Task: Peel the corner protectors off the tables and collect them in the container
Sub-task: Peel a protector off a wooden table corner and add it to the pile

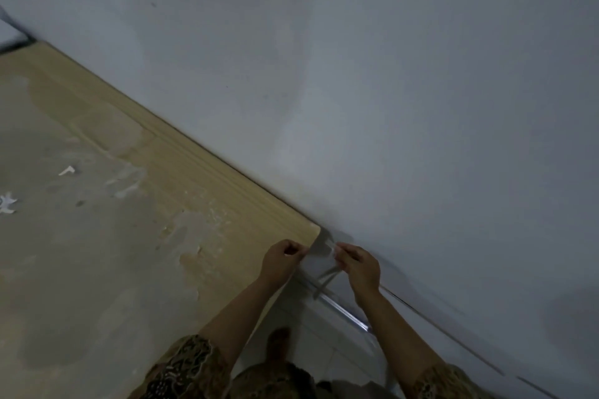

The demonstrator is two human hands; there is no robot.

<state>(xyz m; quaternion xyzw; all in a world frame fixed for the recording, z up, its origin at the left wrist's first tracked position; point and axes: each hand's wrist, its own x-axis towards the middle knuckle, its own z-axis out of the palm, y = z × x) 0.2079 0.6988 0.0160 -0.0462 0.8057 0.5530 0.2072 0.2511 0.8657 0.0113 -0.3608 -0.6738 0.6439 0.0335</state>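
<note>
1. Corner protector (pixel 327 272), a clear strip, is hanging between our hands just off the tabletop (pixel 97 236) corner, apparently already peeled free.
2. We are pinching it at both ends: our left hand (pixel 282 261) is holding a narrow grip by the wooden edge, our right hand (pixel 358 269) is gripping the other end, probably stretching it clear of the adhesive.
3. Farther along, white scraps (pixel 66 170) are lying on the tabletop.
4. We are seeing no container; blur is hiding the strip's exact shape.
</note>
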